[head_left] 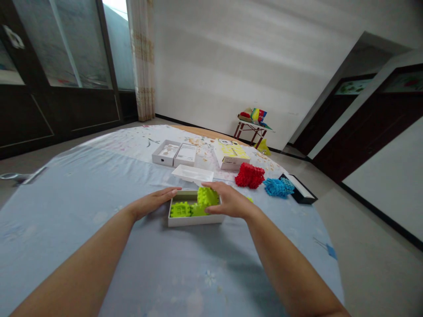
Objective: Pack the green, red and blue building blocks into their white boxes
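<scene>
A shallow white box (185, 220) lies on the blue tablecloth in front of me, with several lime-green building pieces (181, 209) in it. My right hand (229, 201) is closed round a lime-green block cluster (207, 196) at the box's right end. Fingers stretched out, my left hand (155, 201) lies flat and open against the box's left edge.
A white lid (193, 173) lies just behind the box. Farther right sit a red block cluster (249, 175), a blue block cluster (278, 187) and a black box (301, 190). Two small white boxes (175, 153) and a yellow-printed box (230, 154) lie at the back. The table edge (330, 246) curves at right.
</scene>
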{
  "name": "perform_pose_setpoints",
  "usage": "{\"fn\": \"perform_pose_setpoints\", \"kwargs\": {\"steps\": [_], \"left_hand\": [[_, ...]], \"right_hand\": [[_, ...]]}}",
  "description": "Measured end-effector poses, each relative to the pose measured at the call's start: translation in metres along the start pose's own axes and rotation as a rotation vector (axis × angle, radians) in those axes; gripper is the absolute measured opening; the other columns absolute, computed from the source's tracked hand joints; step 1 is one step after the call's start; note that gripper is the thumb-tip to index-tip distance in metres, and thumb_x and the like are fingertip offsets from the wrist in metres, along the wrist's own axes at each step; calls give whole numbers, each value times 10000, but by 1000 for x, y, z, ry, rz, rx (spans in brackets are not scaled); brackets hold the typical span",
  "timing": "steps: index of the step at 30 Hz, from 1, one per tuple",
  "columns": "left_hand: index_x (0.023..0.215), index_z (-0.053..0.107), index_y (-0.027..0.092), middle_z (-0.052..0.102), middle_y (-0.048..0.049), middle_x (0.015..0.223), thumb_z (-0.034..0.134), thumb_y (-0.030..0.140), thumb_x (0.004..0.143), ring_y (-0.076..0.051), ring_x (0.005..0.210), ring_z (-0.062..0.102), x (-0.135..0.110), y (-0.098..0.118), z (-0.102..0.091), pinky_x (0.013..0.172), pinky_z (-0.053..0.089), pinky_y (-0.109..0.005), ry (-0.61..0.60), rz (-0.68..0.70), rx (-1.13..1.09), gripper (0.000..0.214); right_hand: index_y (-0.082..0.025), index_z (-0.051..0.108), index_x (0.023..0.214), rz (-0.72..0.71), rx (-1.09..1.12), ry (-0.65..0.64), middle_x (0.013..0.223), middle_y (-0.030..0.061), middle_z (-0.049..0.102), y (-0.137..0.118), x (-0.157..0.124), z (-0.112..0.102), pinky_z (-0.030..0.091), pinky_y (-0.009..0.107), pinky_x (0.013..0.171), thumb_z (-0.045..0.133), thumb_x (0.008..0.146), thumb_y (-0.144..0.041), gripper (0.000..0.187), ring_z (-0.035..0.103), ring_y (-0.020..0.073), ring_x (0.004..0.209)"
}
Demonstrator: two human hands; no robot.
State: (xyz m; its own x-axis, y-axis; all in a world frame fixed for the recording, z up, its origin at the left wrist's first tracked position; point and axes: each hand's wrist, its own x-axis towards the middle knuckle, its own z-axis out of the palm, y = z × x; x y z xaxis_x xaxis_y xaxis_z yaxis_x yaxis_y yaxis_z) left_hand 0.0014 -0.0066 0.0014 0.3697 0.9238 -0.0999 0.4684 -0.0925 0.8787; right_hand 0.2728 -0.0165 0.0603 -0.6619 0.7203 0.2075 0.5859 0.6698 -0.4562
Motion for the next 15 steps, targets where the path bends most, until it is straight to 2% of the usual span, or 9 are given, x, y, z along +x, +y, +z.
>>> {"fn": "perform_pose_setpoints", "kwargs": {"steps": [3,7,11,15], "left_hand": [[1281,476,206,424,-12,1378,378,606,788,-211,1281,341,1,-3,1,1079,191,-313,-15,17,-44,642],[1271,486,173,412,-36,1380,387,617,777,-220,1277,348,4,-7,2,1074,213,-325,-6,40,-81,672],[1232,530,199,454,-14,1347,397,613,776,-219,1242,403,7,-11,3,1068,236,-306,19,38,-132,631],[1221,543,204,478,-2,1324,380,607,789,-218,1206,449,6,-11,4,1049,278,-305,-13,29,-202,613]], "right_hand": [[-241,431,1290,-69,8,-102,1253,74,521,-18,25,20,341,383,984,716,625,-323,727,470,232,1150],[-260,426,1294,-121,27,-198,1250,50,533,-25,48,34,351,364,981,740,597,-313,766,483,223,1146],[-261,424,1295,-115,94,-207,1260,35,530,-25,53,35,352,341,984,735,608,-298,755,487,207,1149],[-293,433,1284,-75,116,-185,1235,18,547,-22,47,29,379,339,952,728,621,-291,726,509,199,1112]]}}
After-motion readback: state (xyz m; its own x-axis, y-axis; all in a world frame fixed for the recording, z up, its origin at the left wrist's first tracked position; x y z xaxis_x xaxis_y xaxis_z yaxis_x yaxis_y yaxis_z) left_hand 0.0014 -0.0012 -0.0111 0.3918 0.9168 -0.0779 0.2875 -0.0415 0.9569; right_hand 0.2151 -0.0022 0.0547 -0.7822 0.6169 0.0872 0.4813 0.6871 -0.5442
